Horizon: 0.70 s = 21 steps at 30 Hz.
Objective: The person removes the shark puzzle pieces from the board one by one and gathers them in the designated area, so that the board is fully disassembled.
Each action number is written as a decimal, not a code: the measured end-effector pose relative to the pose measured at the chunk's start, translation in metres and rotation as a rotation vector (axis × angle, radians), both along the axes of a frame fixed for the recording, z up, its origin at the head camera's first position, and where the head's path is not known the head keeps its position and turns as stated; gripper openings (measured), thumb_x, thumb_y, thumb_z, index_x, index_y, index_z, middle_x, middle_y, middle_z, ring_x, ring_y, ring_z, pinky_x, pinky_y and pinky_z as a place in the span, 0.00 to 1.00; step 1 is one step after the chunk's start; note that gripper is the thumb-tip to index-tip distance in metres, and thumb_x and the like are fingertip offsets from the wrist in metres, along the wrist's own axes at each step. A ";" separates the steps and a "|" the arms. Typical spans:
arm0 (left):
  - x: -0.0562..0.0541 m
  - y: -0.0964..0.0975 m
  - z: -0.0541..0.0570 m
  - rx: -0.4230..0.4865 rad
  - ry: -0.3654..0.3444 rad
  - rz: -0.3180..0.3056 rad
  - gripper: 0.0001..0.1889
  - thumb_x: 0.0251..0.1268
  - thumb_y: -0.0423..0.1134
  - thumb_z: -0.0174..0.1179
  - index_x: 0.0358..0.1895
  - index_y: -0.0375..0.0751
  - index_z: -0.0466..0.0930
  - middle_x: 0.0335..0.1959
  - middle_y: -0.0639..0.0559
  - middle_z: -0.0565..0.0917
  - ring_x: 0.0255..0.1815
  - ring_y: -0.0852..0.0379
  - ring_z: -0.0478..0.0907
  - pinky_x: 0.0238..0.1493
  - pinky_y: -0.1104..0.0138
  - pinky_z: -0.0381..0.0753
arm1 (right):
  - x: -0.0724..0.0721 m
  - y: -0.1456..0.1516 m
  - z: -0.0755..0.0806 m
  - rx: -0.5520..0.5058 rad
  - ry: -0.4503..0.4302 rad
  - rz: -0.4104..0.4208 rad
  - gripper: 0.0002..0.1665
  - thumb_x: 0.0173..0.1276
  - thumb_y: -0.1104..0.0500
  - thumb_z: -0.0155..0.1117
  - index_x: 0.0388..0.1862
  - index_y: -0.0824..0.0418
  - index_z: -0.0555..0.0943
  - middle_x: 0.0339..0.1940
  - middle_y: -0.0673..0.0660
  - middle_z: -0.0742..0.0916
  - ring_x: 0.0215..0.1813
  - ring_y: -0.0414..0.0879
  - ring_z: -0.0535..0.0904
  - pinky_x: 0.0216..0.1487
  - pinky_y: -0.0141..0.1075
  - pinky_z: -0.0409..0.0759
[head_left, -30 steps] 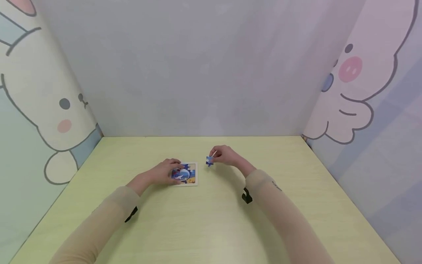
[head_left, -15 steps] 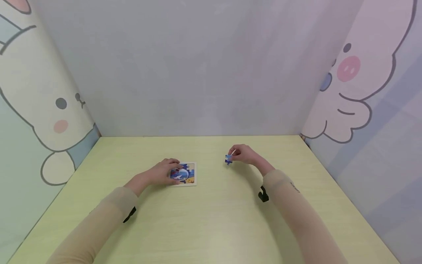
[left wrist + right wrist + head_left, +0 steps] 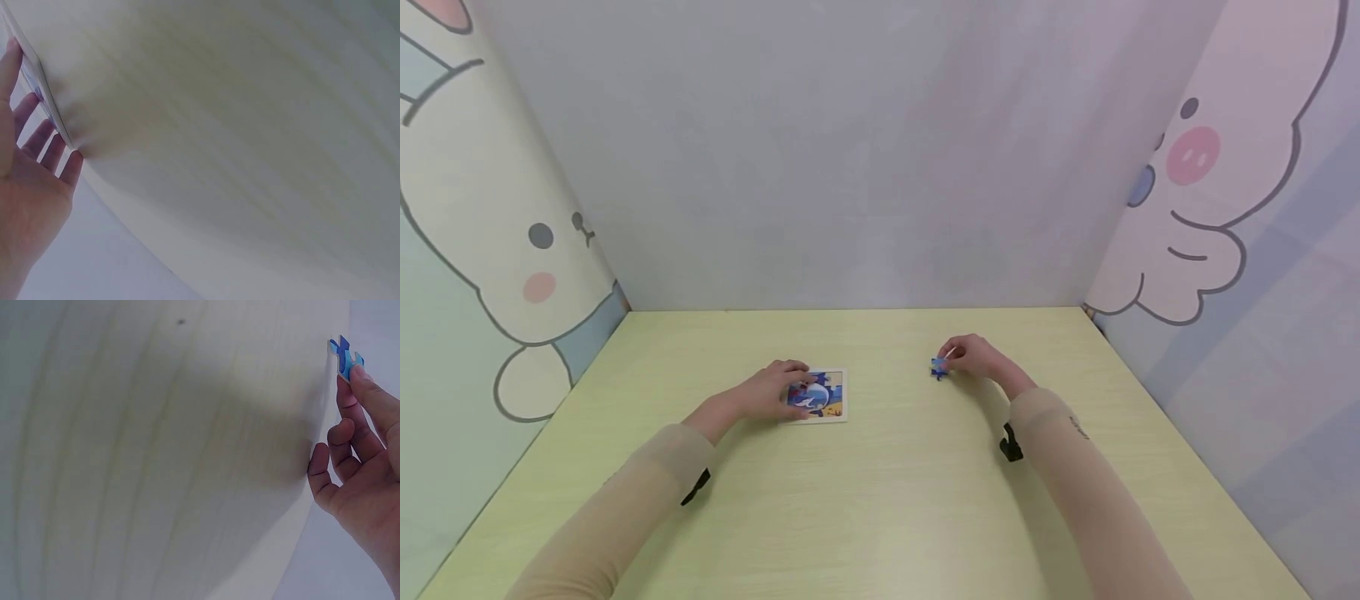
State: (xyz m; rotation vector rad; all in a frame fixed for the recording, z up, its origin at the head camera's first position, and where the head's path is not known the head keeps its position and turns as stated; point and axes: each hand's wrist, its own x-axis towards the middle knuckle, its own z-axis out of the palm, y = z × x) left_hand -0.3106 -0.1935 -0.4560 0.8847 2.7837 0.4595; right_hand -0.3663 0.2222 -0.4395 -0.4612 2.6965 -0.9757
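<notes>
At the middle-left of the table, a white-framed jigsaw puzzle (image 3: 835,396) with a blue sea-animal picture lies flat. My left hand (image 3: 769,392) rests over its left side with spread fingers, hiding that part. In the left wrist view, the fingertips (image 3: 45,128) touch the puzzle's frame (image 3: 47,87) along its edge. To the right of the puzzle, my right hand (image 3: 973,357) pinches a blue puzzle piece (image 3: 937,367) between thumb and index finger. The right wrist view shows this piece (image 3: 345,359) held at the fingertips, with the other fingers (image 3: 320,465) loosely bent.
A pale yellow wood-grain table (image 3: 880,500) lies beneath both hands. Behind it stands a plain grey wall (image 3: 865,167). Cartoon-printed panels rise at the left (image 3: 497,217) and right (image 3: 1217,183). Each sleeve has a black strap under it.
My right hand has carried the puzzle piece to the right, away from the puzzle, then slightly lower and nearer the table. My left hand has stayed on the puzzle.
</notes>
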 end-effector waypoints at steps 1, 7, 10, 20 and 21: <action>0.000 0.000 0.000 0.000 -0.002 0.000 0.37 0.53 0.62 0.64 0.65 0.50 0.70 0.69 0.47 0.64 0.69 0.43 0.59 0.67 0.46 0.60 | 0.000 0.000 -0.001 0.000 0.000 -0.003 0.10 0.61 0.58 0.68 0.41 0.60 0.82 0.31 0.52 0.84 0.33 0.42 0.72 0.34 0.31 0.70; 0.000 -0.001 0.002 -0.004 -0.015 -0.009 0.36 0.54 0.62 0.63 0.66 0.51 0.69 0.70 0.47 0.63 0.70 0.43 0.58 0.67 0.46 0.59 | -0.002 -0.004 -0.003 -0.010 -0.003 0.009 0.10 0.62 0.60 0.67 0.41 0.62 0.82 0.32 0.53 0.84 0.33 0.42 0.72 0.35 0.31 0.71; 0.000 -0.002 0.003 0.000 -0.023 -0.018 0.36 0.55 0.61 0.63 0.67 0.51 0.68 0.70 0.47 0.62 0.70 0.43 0.57 0.67 0.45 0.58 | -0.003 -0.008 -0.004 -0.015 -0.004 0.024 0.09 0.62 0.62 0.67 0.41 0.63 0.82 0.35 0.54 0.85 0.35 0.43 0.73 0.38 0.32 0.72; 0.003 -0.003 0.000 0.026 -0.033 -0.012 0.38 0.56 0.60 0.62 0.68 0.48 0.66 0.72 0.47 0.61 0.73 0.41 0.54 0.69 0.45 0.54 | -0.004 -0.014 -0.007 0.013 0.005 -0.001 0.09 0.63 0.59 0.66 0.42 0.60 0.82 0.39 0.53 0.84 0.41 0.47 0.75 0.42 0.34 0.75; 0.003 -0.004 0.000 0.033 -0.030 -0.011 0.38 0.56 0.60 0.62 0.68 0.47 0.66 0.72 0.47 0.61 0.72 0.41 0.54 0.69 0.45 0.55 | -0.003 -0.015 -0.007 0.016 0.011 -0.001 0.10 0.63 0.59 0.66 0.42 0.59 0.81 0.40 0.53 0.84 0.41 0.47 0.75 0.41 0.34 0.75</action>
